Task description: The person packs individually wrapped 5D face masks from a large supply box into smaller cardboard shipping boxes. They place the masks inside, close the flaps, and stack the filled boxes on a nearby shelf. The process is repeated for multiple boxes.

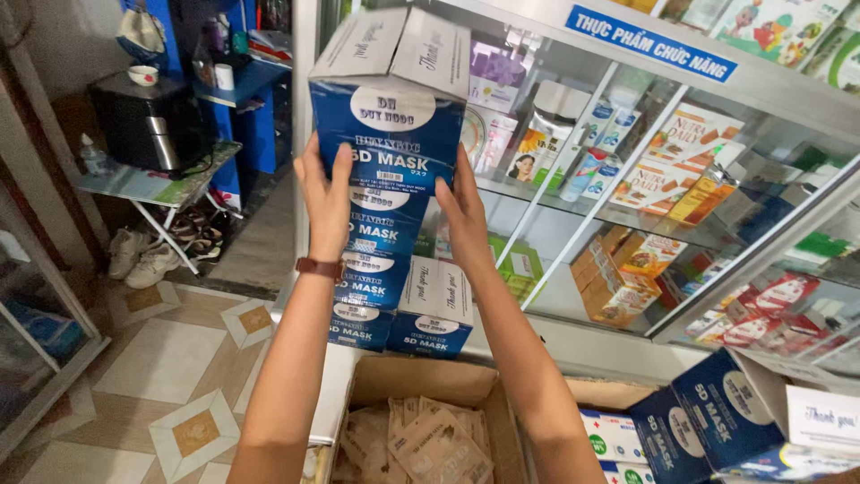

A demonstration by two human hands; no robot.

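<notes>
Already stacked against the glass cabinet (627, 206): a column of blue mask boxes (381, 260), several high, with one more blue-and-white mask box (434, 309) standing just right of its base. Held up at the top of that column, a further blue mask box (391, 99), clamped from both sides between the left hand (324, 199), palm flat on its left face with fingers spread upward, and the right hand (461, 208), pressed flat to its right face. Apparently not yet settled squarely on the stack, tilted slightly, so judged as midway through stacking. Left to handle, by the look of it: more blue mask boxes (708, 417) lying at near right, plus white-and-green boxes (614, 435) beside them. Near centre, an open cardboard carton (421, 385) filled with tan sachets (421, 444). No counter visible; stack resting on a pale ledge at the cabinet's foot. Beyond the glass, shelves crowded with colourful packets and boxes. Far left, a patterned tile floor (170, 376), a small folding table (157, 184) carrying a black appliance (143, 121), shoes (143, 260) underneath, and blue shelving further back.
</notes>
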